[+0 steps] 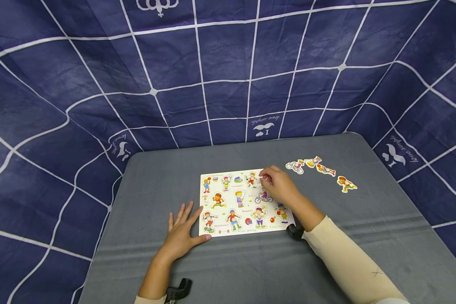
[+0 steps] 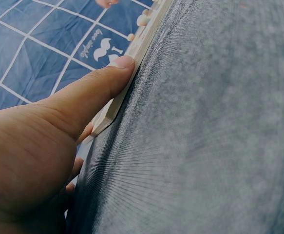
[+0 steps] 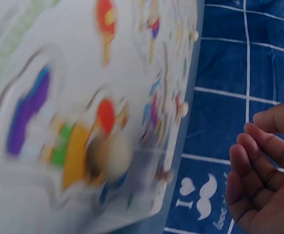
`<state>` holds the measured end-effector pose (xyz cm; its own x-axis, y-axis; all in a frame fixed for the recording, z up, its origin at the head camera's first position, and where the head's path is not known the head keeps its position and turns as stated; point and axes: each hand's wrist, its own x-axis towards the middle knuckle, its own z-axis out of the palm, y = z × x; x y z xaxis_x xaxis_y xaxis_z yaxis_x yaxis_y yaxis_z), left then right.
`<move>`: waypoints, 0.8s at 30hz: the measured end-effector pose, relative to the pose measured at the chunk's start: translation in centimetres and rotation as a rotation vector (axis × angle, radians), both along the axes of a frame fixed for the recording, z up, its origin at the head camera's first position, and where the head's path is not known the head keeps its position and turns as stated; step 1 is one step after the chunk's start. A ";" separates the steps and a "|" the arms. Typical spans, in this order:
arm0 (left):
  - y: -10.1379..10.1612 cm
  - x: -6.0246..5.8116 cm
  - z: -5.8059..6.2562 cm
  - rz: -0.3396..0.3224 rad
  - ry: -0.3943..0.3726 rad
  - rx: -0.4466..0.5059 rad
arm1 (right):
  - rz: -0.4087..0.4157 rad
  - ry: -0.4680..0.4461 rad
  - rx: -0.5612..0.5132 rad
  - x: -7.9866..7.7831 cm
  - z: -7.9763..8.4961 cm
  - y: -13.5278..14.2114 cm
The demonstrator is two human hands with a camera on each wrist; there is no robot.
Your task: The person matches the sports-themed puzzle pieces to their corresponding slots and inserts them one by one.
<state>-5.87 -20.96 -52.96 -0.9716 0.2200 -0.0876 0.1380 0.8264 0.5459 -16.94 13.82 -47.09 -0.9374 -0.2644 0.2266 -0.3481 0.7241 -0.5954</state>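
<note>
A white wooden puzzle board (image 1: 228,203) with cartoon sports figures lies on the grey table. Small round pegs stand up from its figures in the right wrist view. My left hand (image 1: 180,238) is spread at the board's left front corner. Its thumb (image 2: 100,85) rests on the board's edge, while most of the other fingers are hidden behind it in the left wrist view. Over the board's upper right part hovers my right hand (image 1: 279,185). Its fingers (image 3: 249,163) are loosely bent and apart from the board, with nothing seen between them.
Several loose figure pieces lie on the table right of the board, among them a cyclist (image 1: 294,167), a lying figure (image 1: 326,170) and a running figure (image 1: 346,184). A blue cloth (image 1: 228,97) with white lines hangs round the table (image 1: 243,266).
</note>
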 end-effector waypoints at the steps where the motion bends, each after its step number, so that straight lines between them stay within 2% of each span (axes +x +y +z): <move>1: 0.0 0.0 0.0 0.000 0.000 -0.001 | -0.006 0.005 0.009 0.0 -0.2 0.4; 15: 0.1 0.0 0.1 0.001 -0.001 -0.016 | -0.076 0.082 0.058 -0.1 -0.8 4.2; 24: 0.1 0.0 0.0 -0.001 0.002 -0.015 | -0.110 0.083 0.046 -0.1 -1.0 6.9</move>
<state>-5.83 -20.83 -52.96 -0.9715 0.2200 -0.0887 0.1403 0.8341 0.5335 -17.03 20.73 -48.12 -0.9398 -0.1727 0.2948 -0.3118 0.7866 -0.5330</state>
